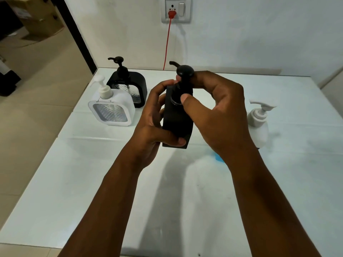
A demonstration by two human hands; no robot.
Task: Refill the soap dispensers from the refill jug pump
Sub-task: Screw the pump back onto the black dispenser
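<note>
While the right hand had its fingers curled about the pump collar of the black dispenser, thumb on the near side and the rest wrapped behind the neck under the round pump head, the left hand clasped the body from the side and below, holding it just above the bench, tilted a little toward the person. The risk, as I judged it, lay in that divided grip: if the collar were stiff and gave suddenly, the body could twist out of the left palm and drop, or the pump could come free with its tube dragging soap over the hands. Whether any soap was inside could not be told. A blue smear already lay on the bench under the right wrist, so the surface there might have been slick. Further out stood a white dispenser and a second black one at the left, close together, and a white pump bottle near the right forearm, which a swinging elbow might have knocked over.
</note>
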